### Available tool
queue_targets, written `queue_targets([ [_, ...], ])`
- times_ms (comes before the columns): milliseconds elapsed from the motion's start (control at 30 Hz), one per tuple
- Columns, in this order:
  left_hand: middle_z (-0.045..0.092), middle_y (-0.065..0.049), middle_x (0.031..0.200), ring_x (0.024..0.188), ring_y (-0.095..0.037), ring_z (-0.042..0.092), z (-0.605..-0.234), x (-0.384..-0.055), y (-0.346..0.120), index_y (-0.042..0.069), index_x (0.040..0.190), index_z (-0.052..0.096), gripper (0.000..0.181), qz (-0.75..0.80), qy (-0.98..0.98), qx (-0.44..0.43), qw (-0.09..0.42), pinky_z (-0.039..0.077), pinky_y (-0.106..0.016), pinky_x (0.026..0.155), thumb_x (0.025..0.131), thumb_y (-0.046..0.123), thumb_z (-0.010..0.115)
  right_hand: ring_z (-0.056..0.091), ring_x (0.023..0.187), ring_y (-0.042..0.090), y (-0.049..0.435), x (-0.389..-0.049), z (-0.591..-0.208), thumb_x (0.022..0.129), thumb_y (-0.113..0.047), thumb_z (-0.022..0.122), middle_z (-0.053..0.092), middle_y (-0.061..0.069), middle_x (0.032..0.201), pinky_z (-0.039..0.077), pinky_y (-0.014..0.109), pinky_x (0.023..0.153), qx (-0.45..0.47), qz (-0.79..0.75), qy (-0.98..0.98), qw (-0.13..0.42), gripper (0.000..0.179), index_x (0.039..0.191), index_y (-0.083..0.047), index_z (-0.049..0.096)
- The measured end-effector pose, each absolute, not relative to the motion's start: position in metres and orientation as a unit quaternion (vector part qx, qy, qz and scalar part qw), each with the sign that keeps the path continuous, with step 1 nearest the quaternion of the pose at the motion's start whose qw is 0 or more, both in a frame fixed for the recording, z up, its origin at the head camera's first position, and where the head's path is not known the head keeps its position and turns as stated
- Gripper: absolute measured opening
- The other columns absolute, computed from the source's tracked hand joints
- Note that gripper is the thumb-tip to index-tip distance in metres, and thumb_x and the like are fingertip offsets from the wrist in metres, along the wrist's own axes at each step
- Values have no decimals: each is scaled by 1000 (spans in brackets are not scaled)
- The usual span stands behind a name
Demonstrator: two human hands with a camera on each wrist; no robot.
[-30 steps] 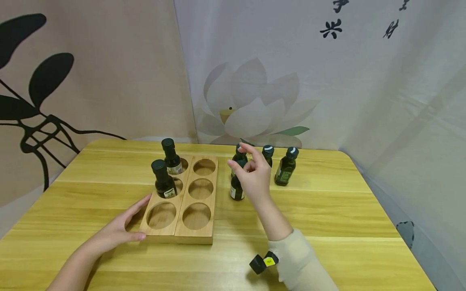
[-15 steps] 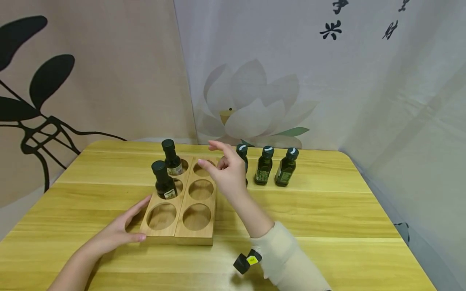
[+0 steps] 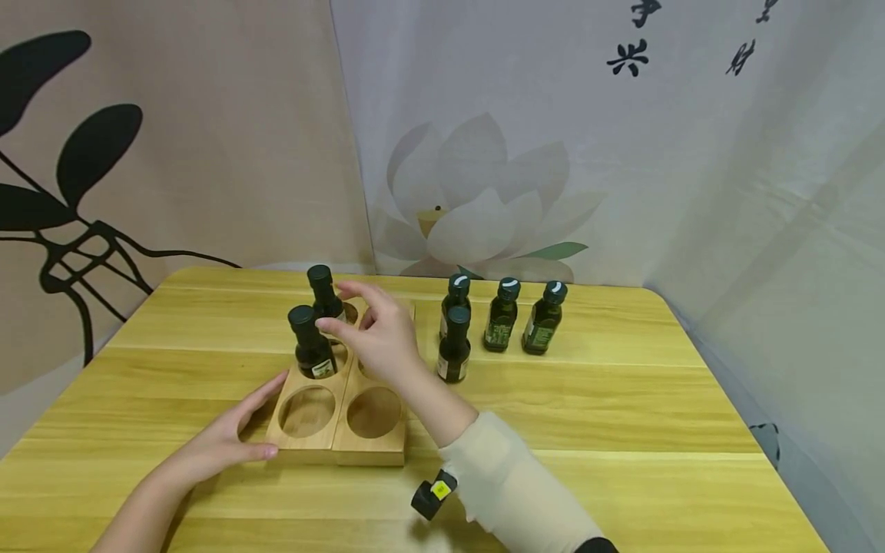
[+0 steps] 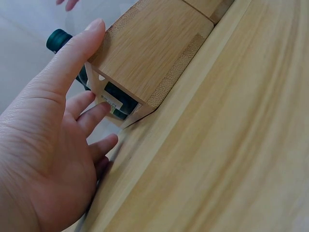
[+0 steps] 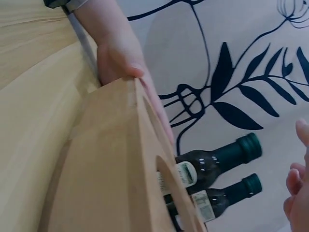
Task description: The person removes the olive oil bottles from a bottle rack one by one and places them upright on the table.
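Observation:
In the head view a wooden bottle rack [image 3: 339, 430] with round holes in two columns lies left of centre. Two small dark-glass bottles stand in its left column, a near bottle [image 3: 313, 344] and a far bottle [image 3: 323, 290]. My left hand [image 3: 214, 442] rests against the rack's front left corner, thumb at the front, fingers along the left side. Over the rack hovers my right hand [image 3: 380, 334], thumb and forefinger spread beside the bottles. The right wrist view has that right hand [image 5: 300, 181] apart from their caps. Its forearm covers part of the right column.
Right of the rack several more dark bottles stand upright on the wooden table [image 3: 622, 430]: a front bottle [image 3: 453, 349] with others in a row behind, ending at a right-hand bottle [image 3: 543, 319]. A printed cloth [image 3: 276, 153] hangs behind the table. A black device [image 3: 434, 495] sits at the right sleeve.
My right hand has moved left from the standing bottles to over the rack, uncovering the front bottle and the row behind it. The left hand and the rack stay put.

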State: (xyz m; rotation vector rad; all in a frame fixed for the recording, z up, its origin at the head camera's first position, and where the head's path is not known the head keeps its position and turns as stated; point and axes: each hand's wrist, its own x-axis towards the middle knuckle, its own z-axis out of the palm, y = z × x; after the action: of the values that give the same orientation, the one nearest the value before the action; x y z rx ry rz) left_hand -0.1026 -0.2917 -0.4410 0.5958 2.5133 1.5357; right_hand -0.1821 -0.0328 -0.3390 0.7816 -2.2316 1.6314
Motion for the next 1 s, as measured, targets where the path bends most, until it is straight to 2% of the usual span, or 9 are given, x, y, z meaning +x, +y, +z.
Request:
queue_targets([
  [200, 15, -26, 154, 133, -52, 8, -442, -103, -292, 20, 155, 19, 94, 515, 831, 195, 75, 8, -80, 92, 79, 4, 72, 48, 58, 11, -48, -187, -350, 81, -33, 77, 62, -12, 108, 42, 20, 50, 261, 549, -788, 98, 53, 128, -14, 61],
  [367, 15, -26, 154, 132, -53, 8, -441, -102, -293, 20, 155, 19, 94, 514, 832, 192, 77, 8, -80, 91, 79, 4, 72, 52, 63, 15, -56, -192, -358, 83, -35, 75, 63, -8, 112, 44, 20, 54, 259, 546, -794, 74, 54, 130, -15, 59],
  [467, 15, -26, 154, 133, -52, 9, -441, -103, -292, 21, 154, 19, 94, 514, 832, 193, 77, 9, -79, 92, 79, 4, 72, 52, 65, 13, -60, -193, -361, 83, -36, 74, 64, -6, 113, 44, 20, 54, 255, 536, -803, 59, 53, 130, -18, 59],
  [600, 15, -26, 154, 133, -51, 9, -440, -103, -292, 21, 154, 20, 93, 514, 832, 195, 78, 9, -79, 92, 79, 3, 72, 51, 66, 9, -65, -194, -364, 83, -37, 74, 64, -12, 111, 44, 19, 55, 247, 528, -811, 46, 51, 129, -22, 60],
  [767, 14, -28, 154, 132, -54, 8, -440, -102, -292, 21, 155, 19, 93, 516, 830, 195, 82, 9, -81, 89, 80, 3, 71, 49, 66, 6, -71, -194, -366, 85, -36, 73, 63, -15, 108, 44, 19, 56, 242, 534, -809, 34, 48, 129, -22, 61],
  [1000, 14, -28, 154, 133, -53, 7, -440, -103, -292, 21, 155, 18, 93, 516, 829, 196, 85, 9, -82, 87, 80, 3, 71, 48, 65, 6, -76, -195, -368, 86, -35, 72, 63, -15, 104, 43, 19, 55, 236, 524, -817, 47, 44, 126, -21, 63],
])
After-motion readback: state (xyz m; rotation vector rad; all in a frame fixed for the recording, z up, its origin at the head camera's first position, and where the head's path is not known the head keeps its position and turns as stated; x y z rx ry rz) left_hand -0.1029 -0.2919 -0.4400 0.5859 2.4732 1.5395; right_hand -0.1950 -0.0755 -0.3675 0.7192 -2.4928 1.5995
